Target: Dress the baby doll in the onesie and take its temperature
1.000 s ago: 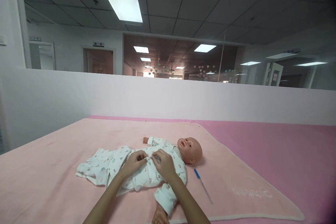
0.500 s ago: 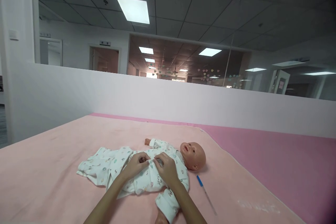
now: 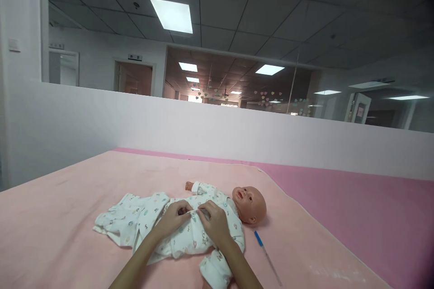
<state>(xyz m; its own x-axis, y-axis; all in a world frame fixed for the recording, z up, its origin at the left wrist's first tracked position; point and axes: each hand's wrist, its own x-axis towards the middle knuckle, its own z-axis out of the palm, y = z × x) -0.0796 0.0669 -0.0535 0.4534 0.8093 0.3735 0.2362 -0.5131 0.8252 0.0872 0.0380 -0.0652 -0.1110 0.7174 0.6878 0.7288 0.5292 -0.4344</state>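
Note:
A baby doll (image 3: pixel 250 205) lies on its back, its head to the right, dressed in a white printed top (image 3: pixel 190 240) and matching trousers (image 3: pixel 130 216). Over the doll's belly, my left hand (image 3: pixel 176 217) pinches the front of the top. My right hand (image 3: pixel 213 221) pinches the same cloth just beside it, fingertips almost meeting the left ones. The fingers hide whatever fastening may lie between them. One small doll hand (image 3: pixel 189 186) sticks out of the far sleeve; my right forearm passes over the near sleeve (image 3: pixel 215 269).
A thin clear stick with a blue end, like a thermometer (image 3: pixel 258 238), lies near the doll's head. Underneath is a peach blanket (image 3: pixel 68 198) over a pink mat (image 3: pixel 359 207). A low white wall (image 3: pixel 217 131) with glass above stands behind.
Both hands keep their pinch on the top, with only slight finger movement. The whole scene sits a little lower as the camera tilts slightly.

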